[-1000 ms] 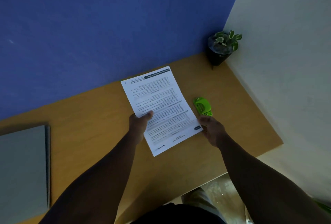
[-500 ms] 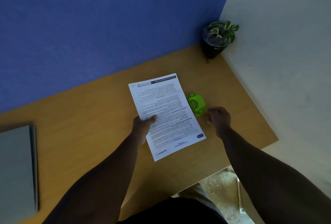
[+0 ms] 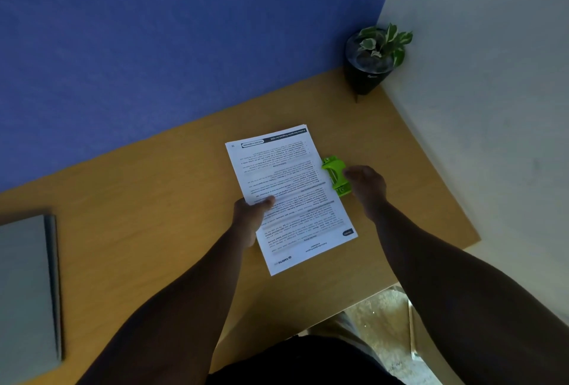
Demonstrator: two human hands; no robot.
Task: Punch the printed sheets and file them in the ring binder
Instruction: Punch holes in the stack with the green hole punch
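Note:
A thin stack of printed sheets (image 3: 289, 181) lies slanted on the wooden table (image 3: 147, 230), text upside down to me. My left hand (image 3: 250, 217) grips the stack's left edge, thumb on top of the paper. A small green hole punch (image 3: 335, 173) sits against the middle of the stack's right long edge. My right hand (image 3: 368, 187) is curled at the punch's right side, fingertips on it. A closed grey ring binder (image 3: 27, 289) lies at the table's far left, apart from both hands.
A dark pot with a green-and-white plant (image 3: 371, 61) stands in the back right corner. A blue wall runs along the back and a white wall along the right. The table's front edge ends near my right forearm, with floor below.
The sheets and the punch have come together: the punch now sits at the stack's right edge. My right hand moved from the stack's lower corner up onto the punch.

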